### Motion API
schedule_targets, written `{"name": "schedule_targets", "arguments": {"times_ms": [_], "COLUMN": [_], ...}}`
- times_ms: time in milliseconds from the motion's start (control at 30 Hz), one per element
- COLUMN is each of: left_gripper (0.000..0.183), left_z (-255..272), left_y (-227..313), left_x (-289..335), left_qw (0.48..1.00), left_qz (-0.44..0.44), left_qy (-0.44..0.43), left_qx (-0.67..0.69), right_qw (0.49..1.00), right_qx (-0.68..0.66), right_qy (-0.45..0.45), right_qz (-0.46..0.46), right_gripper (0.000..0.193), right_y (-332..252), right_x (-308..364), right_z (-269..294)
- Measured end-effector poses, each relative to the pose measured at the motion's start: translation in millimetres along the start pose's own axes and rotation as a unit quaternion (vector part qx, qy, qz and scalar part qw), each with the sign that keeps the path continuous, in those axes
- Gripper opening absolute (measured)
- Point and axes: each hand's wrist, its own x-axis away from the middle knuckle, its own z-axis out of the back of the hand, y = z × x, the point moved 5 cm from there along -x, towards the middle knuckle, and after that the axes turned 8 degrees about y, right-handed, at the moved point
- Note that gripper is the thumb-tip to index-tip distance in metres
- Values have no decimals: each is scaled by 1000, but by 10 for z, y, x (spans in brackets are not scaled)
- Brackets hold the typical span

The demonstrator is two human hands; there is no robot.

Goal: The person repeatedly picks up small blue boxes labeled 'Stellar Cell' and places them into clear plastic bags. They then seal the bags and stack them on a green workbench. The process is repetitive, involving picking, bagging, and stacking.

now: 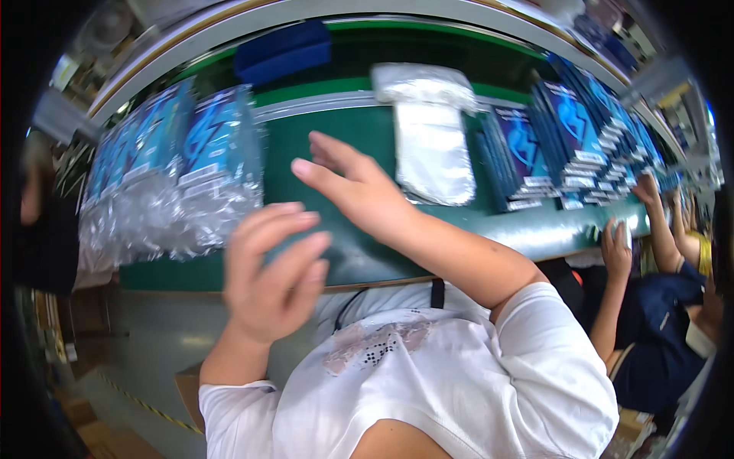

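Observation:
Both of my hands are raised over the near side of the green work table (329,252). My left hand (267,279) is near the table's front edge, its fingers loosely bent and apart, slightly blurred, with nothing in them. A little farther in, my right hand (359,187) reaches leftward with the thumb apart from the fingers, and it holds nothing. Left of my hands stand blue printed boxes (214,141) in clear plastic bags, the loose bag ends (206,218) bunched toward me. To the right of my right hand lies a stack of clear flat plastic bags (433,145).
Several rows of blue printed boxes (577,134) lean together on the right side. A dark blue block-shaped thing (283,52) sits across the far strip. Co-workers' hands (615,249) are at the table on the right; a dark-clothed person (46,229) is at the left edge.

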Motion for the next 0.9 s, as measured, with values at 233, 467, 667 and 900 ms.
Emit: {"name": "schedule_targets", "arguments": {"times_ms": [233, 467, 667, 900], "left_gripper": [18, 7, 10, 14], "left_z": [-1197, -1840, -1781, -1819], "left_y": [-137, -307, -351, -306], "left_x": [-168, -183, -118, -120], "left_qw": [985, 933, 957, 933], "left_qz": [-24, -117, -79, -98], "left_qy": [-167, -340, -280, -343], "left_qx": [49, -21, 1, -48], "right_qw": [754, 647, 743, 930], "right_qx": [503, 706, 620, 217], "right_qy": [335, 210, 218, 238], "right_qz": [259, 199, 123, 176], "right_gripper": [44, 51, 53, 57], "right_y": [-781, -377, -517, -603], "right_x": [351, 509, 409, 712], "right_z": [1764, 1908, 1929, 1879]}}
